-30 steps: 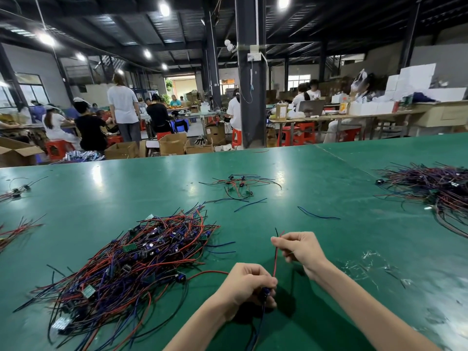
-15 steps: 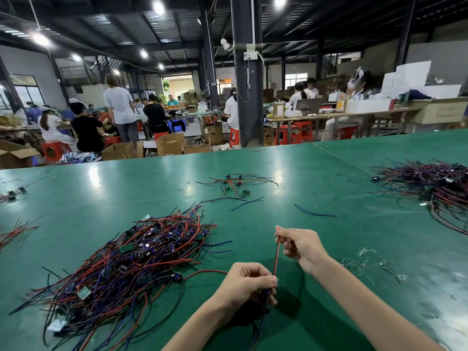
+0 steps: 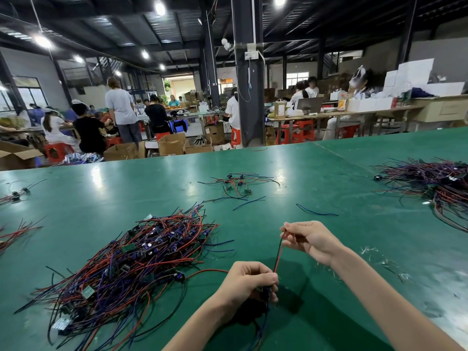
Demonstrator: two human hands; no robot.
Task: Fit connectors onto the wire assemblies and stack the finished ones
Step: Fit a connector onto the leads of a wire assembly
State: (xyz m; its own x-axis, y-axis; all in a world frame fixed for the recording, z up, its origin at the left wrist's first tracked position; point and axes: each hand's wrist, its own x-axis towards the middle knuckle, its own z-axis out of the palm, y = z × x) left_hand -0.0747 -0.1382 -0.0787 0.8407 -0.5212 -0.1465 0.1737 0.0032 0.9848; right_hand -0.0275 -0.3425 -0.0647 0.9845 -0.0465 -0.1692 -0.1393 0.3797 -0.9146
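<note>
A tangled pile of wires (image 3: 126,262) lies on the left of the green worktop (image 3: 329,178). Just right of it, near, the left grip (image 3: 247,282) curls round a small dark part at the lower end of a red wire (image 3: 278,257). The right grip (image 3: 310,240) pinches the wire's upper end. Pulling harder could tear the wire loose. No writing is readable.

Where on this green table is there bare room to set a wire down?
Bare table lies behind the big pile, toward the small bundle, and between the right hand and the right-side pile. Left of the left hand is crowded; scraps litter the near right.
</note>
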